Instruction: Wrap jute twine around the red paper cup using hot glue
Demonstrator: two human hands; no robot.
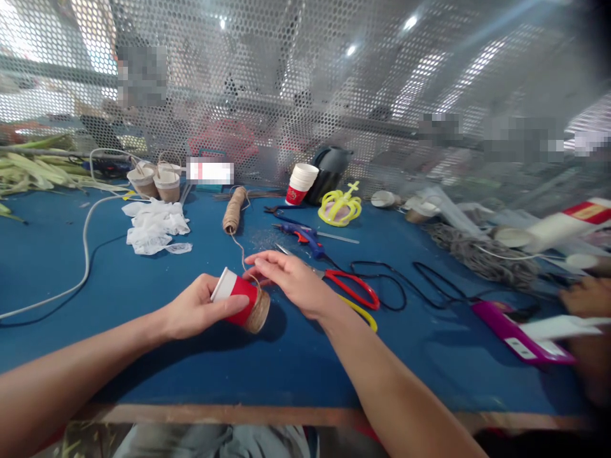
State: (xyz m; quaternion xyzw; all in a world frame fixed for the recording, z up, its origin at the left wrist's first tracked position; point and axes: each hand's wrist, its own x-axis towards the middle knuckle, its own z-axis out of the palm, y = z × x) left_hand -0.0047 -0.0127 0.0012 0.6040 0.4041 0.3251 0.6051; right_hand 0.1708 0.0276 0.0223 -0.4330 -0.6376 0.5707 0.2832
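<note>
My left hand (pixel 203 306) is wrapped round a red and white paper cup (pixel 245 294), which is tilted with its rim to the left. Brown twine (pixel 259 311) is wound round the cup's base end. My right hand (pixel 286 277) is at the wound end, its fingertips closed on the strand of twine. That strand runs up to a roll of twine (pixel 233 211) lying on the blue table (pixel 191 375).
Scissors with red and yellow handles (pixel 353 289), a blue glue gun (pixel 305 239), a yellow crown (pixel 340 207) and stacked cups (pixel 301 184) lie ahead. White gloves (pixel 155 224) are left. A purple power strip (pixel 518 334) and another person's hand (pixel 589 298) are right.
</note>
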